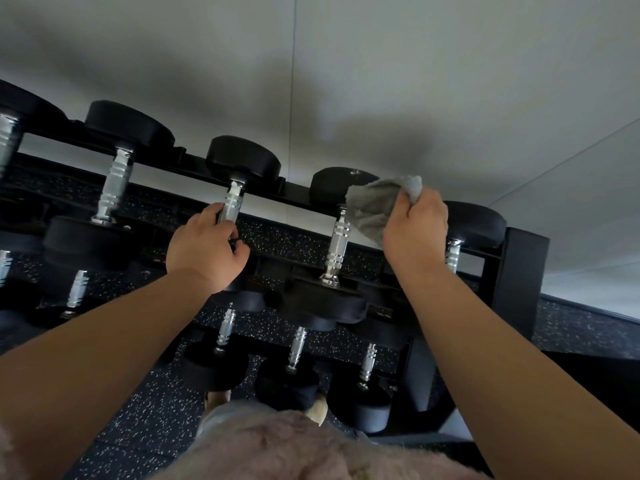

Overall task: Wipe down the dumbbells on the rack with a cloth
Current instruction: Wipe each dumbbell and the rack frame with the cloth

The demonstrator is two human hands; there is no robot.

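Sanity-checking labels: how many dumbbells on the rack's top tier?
5, left to right: edge dumbbell, cut off; second dumbbell; third dumbbell, handle gripped by left hand; fourth dumbbell, next to cloth; fifth dumbbell, behind right hand. More may sit off-frame.

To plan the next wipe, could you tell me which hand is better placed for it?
Probably right: the right hand holds the cloth beside a dumbbell handle; the left hand grips another dumbbell.
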